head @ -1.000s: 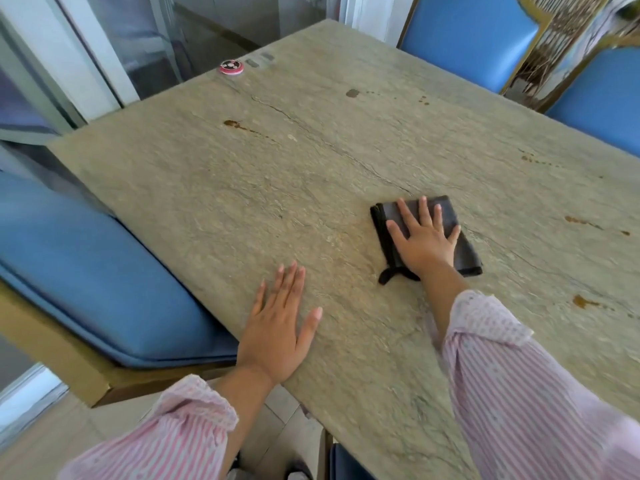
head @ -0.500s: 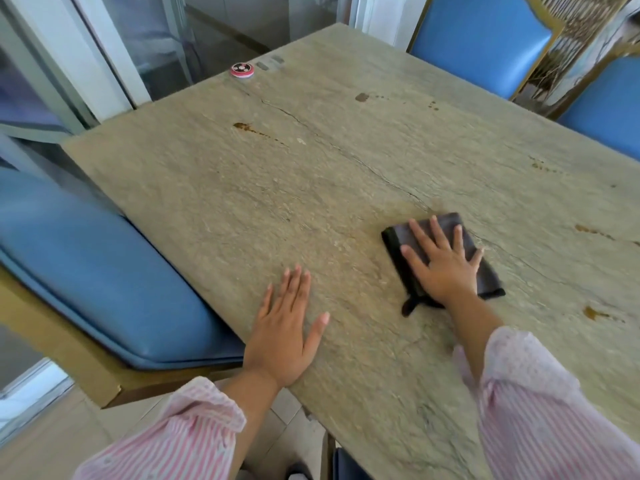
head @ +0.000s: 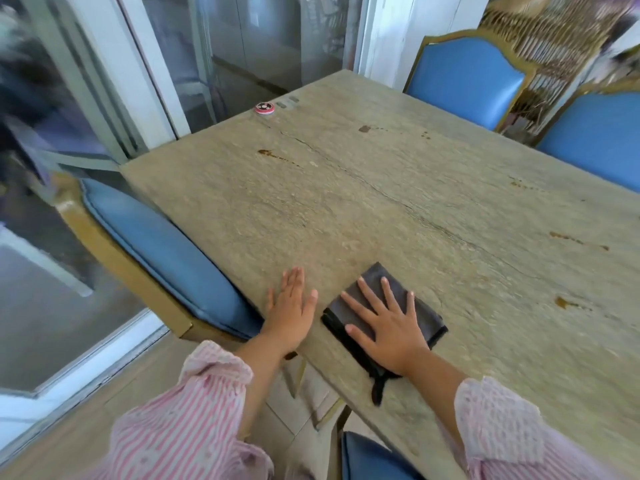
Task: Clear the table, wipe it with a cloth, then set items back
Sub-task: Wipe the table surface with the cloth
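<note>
blue padding on the chair (head: 166,251) pushed in at our left comes first, and past it, at the far corner of the stone-look table (head: 381,209), sits a small red round thing (head: 265,108). next our left hand (head: 291,308) lies flat on the top near the front edge, fingers straight and close together, holding nothing. just beside it, with a narrow strip of tabletop between, lies the dark folded cloth (head: 374,274), flat on the surface near that same front edge. our right hand (head: 388,327) rests on top of it, palm down, fingers straight and spread, pressing and not gripping; the cloth's far corner and right side show beyond the fingers, and a loose tail trails out under the wrist toward the edge. we take this for the wiping stage. to do it well we would press evenly through the whole palm so the folds do not bunch, work in overlapping strokes, and mind that tail so it does not drag off the edge. further right, well apart from the hand, brown marks (head: 562,302) show on the top; stains or the stone's own colour we cannot tell, but we would carry the cloth over them.
</note>
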`<move>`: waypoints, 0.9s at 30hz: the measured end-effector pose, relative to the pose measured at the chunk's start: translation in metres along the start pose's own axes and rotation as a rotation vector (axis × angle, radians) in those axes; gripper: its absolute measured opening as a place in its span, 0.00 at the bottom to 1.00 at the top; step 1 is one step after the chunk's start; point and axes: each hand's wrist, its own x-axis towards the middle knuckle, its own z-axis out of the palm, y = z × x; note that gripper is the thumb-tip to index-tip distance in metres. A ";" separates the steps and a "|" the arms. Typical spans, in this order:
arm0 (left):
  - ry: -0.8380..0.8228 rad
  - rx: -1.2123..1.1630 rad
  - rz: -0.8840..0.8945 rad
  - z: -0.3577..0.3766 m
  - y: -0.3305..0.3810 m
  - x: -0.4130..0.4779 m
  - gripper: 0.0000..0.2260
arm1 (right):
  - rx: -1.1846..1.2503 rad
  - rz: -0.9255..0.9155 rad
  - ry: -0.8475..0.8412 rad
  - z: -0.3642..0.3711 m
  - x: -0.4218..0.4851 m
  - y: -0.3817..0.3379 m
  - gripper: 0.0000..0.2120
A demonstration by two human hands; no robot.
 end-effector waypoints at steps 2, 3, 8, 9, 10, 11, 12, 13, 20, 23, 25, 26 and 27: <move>-0.041 0.083 -0.013 -0.007 -0.005 -0.009 0.26 | -0.034 -0.093 -0.041 0.006 -0.030 -0.008 0.25; -0.042 0.102 -0.013 -0.011 -0.007 -0.011 0.26 | -0.044 -0.119 -0.055 0.007 -0.038 -0.012 0.25; -0.052 0.126 -0.041 -0.035 -0.006 -0.008 0.27 | -0.052 -0.127 -0.066 0.000 -0.028 -0.029 0.25; -0.076 0.141 -0.042 -0.042 -0.005 -0.005 0.27 | -0.046 -0.123 -0.060 -0.001 -0.020 -0.034 0.25; -0.104 0.171 -0.039 -0.049 -0.004 -0.001 0.27 | -0.036 -0.113 -0.059 -0.001 -0.011 -0.039 0.25; -0.130 0.215 -0.033 -0.056 -0.004 0.004 0.27 | -0.024 -0.101 -0.059 -0.002 -0.001 -0.045 0.25; -0.154 0.265 -0.031 -0.063 -0.004 0.010 0.28 | -0.014 -0.091 -0.058 -0.003 0.011 -0.051 0.25; -0.177 0.314 -0.036 -0.069 -0.004 0.017 0.28 | -0.011 -0.085 -0.055 -0.004 0.022 -0.057 0.26; -0.319 0.666 0.133 -0.149 -0.002 0.084 0.29 | -0.013 -0.088 -0.067 -0.017 0.112 -0.093 0.32; -0.342 0.744 0.204 -0.196 -0.027 0.117 0.29 | -0.005 -0.056 -0.062 -0.022 0.154 -0.115 0.32; -0.372 0.781 0.229 -0.222 -0.053 0.137 0.29 | 0.007 -0.021 -0.050 -0.026 0.181 -0.131 0.32; -0.386 0.784 0.235 -0.235 -0.067 0.147 0.29 | 0.011 -0.006 -0.045 -0.029 0.194 -0.138 0.32; -0.394 0.782 0.244 -0.247 -0.081 0.158 0.29 | 0.014 0.006 -0.041 -0.031 0.207 -0.146 0.32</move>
